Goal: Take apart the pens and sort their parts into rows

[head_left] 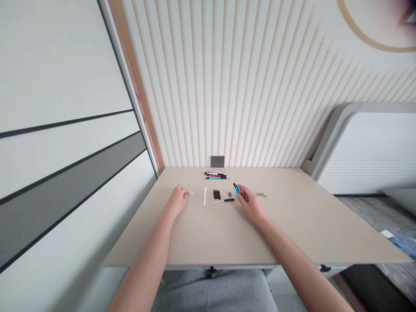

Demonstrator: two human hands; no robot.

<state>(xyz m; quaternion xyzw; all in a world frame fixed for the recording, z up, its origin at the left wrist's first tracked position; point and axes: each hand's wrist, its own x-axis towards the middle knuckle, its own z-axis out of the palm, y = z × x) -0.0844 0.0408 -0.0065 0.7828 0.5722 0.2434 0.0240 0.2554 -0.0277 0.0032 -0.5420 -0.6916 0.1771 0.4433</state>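
Note:
My right hand [251, 204] pinches a teal and black pen part [236, 187] at its fingertips, above the middle of the beige table [182, 245]. My left hand [177, 201] rests on the tabletop with curled fingers, and nothing shows in them. Small white pieces [190, 192] lie just beyond its fingertips. Between the hands lie a white strip [205, 196], several black pen barrels [216, 194], a thin pen refill [224, 200] and a small dark piece [229, 195]. Several assembled pens [216, 175] lie farther back. Several small grey parts [260, 195] sit right of my right hand.
A ribbed cream wall panel [227, 86] with a dark wall socket [217, 161] rises behind the table. A striped wall [65, 151] runs along the left side. A grey seat [211, 290] sits below the front edge, and a blue item [403, 243] shows at lower right.

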